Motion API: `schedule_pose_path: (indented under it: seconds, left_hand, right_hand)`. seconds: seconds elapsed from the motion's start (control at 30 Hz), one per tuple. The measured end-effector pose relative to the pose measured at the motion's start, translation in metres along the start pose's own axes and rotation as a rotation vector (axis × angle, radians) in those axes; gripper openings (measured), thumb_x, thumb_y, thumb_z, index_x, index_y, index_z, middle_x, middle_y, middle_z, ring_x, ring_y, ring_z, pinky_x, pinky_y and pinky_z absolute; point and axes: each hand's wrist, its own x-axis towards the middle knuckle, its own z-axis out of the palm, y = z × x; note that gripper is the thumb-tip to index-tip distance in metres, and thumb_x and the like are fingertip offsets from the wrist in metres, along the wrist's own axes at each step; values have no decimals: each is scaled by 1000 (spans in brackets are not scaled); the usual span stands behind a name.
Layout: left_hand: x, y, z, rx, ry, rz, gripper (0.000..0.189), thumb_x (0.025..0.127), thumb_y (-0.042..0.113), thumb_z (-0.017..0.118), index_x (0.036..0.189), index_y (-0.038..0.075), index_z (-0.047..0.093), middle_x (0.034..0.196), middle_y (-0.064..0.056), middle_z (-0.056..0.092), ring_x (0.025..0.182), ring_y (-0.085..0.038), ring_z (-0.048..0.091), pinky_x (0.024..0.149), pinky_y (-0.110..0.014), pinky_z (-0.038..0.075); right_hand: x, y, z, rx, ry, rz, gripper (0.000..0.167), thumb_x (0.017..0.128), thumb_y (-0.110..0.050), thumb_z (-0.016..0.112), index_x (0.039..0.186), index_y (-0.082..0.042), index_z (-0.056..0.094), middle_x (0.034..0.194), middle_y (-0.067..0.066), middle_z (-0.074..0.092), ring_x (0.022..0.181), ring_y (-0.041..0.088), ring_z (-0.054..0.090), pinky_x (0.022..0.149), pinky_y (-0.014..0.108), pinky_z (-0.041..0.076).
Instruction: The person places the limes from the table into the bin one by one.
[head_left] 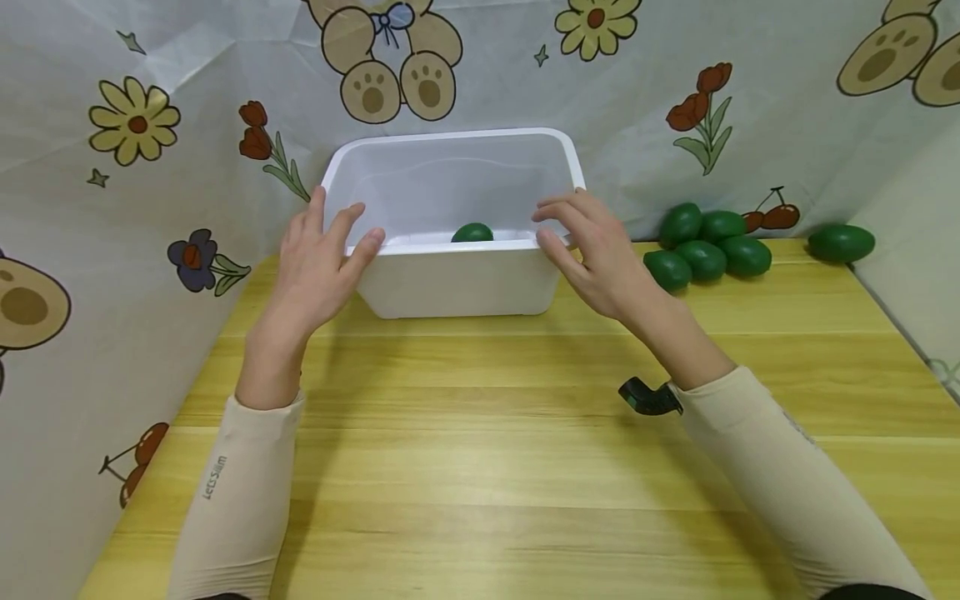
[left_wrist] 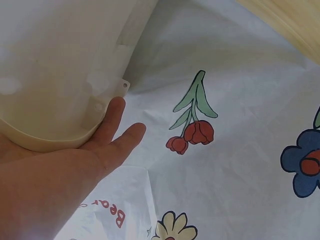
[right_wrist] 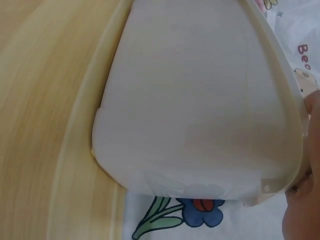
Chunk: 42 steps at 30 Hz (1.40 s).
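Observation:
A white plastic bin (head_left: 457,283) stands against the patterned cloth, with one green oval fruit-like object (head_left: 472,232) visible inside it over the front wall. My left hand (head_left: 318,262) is spread at the bin's front left corner, fingertips right at the rim. Two of its fingers (left_wrist: 117,117) lie straight along the outside wall in the left wrist view. On the opposite corner, my right hand (head_left: 596,250) hovers loosely bent over the rim, its thumb near the front edge. In the right wrist view that hand (right_wrist: 302,205) shows only partly, beside the bin's rim (right_wrist: 295,95).
Several green oval objects (head_left: 705,260) lie grouped on the wooden table (head_left: 480,450) right of the bin, and another one (head_left: 842,242) sits apart near the right wall. Printed cloth (head_left: 480,83) rises behind and to the left. A black wrist mount (head_left: 648,397) sticks out by the right sleeve.

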Motion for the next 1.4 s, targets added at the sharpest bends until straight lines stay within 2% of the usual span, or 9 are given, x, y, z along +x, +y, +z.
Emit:
schedule_pose_path:
  seconds: [0.13, 0.2, 0.5, 0.63, 0.77, 0.9, 1.03, 1.2, 1.4]
  left_hand:
    - [0, 0, 0, 1, 1, -2, 80, 106, 69, 32, 163, 13, 39, 176, -24, 0, 156, -54, 13, 123, -71, 8]
    - [0, 0, 0, 0, 3, -3, 81, 106, 70, 32, 164, 13, 38, 176, -24, 0, 156, -54, 13, 123, -71, 7]
    - [1, 1, 1, -8, -1, -6, 82, 106, 70, 32, 166, 14, 32, 176, -23, -2, 157, -53, 11, 123, -71, 9]
    - [1, 0, 1, -22, -5, -31, 88, 105, 71, 34, 169, 12, 22, 176, -21, -6, 160, -49, 7, 123, -72, 13]
    - [1, -1, 2, -60, 12, -82, 100, 102, 74, 40, 170, 8, 9, 177, -18, -6, 162, -44, 6, 124, -70, 14]
    - [2, -1, 3, -107, 44, -133, 110, 98, 76, 47, 170, 5, 4, 176, -19, 6, 157, -45, 23, 123, -66, 22]
    - [2, -1, 2, -133, 49, -172, 115, 95, 79, 49, 170, 5, 2, 172, -22, 16, 145, -49, 39, 118, -67, 32]
    - [2, 0, 3, -150, 53, -187, 116, 94, 80, 50, 170, 6, 2, 165, -28, 24, 133, -48, 45, 113, -66, 36]
    - [3, -1, 5, -161, 53, -193, 115, 94, 80, 50, 170, 8, 1, 162, -29, 26, 128, -45, 45, 110, -63, 38]
  right_hand:
    - [-9, -1, -7, -19, -43, 60, 47, 109, -35, 57, 146, -6, 57, 165, 10, 43, 152, 33, 41, 125, 54, 30]
    - [-13, -1, -11, -34, -46, 86, 52, 108, -38, 59, 151, -8, 52, 169, 7, 37, 153, 32, 40, 122, 57, 35]
    - [-31, 13, -23, -77, -11, 134, 66, 102, -31, 70, 158, -10, 42, 170, 7, 36, 153, 34, 40, 119, 61, 37]
    - [-39, 23, -28, -95, -17, 169, 68, 102, -26, 71, 160, -8, 39, 168, 10, 39, 153, 36, 39, 121, 60, 34]
    - [-47, 33, -33, -111, -46, 233, 66, 101, -24, 71, 158, -4, 42, 166, 16, 40, 153, 39, 38, 121, 61, 33]
    - [-55, 43, -39, -119, -67, 273, 61, 101, -22, 71, 154, -3, 48, 165, 18, 41, 151, 42, 39, 118, 64, 34]
    - [-61, 57, -42, -123, -63, 313, 61, 100, -20, 71, 153, -1, 48, 162, 22, 44, 147, 45, 42, 116, 66, 35]
    - [-70, 77, -47, -143, -60, 398, 59, 100, -19, 70, 152, 1, 49, 155, 28, 48, 142, 50, 44, 114, 68, 33]
    - [-82, 98, -52, -154, -94, 515, 59, 100, -19, 68, 148, 8, 48, 151, 36, 46, 139, 57, 41, 111, 71, 31]
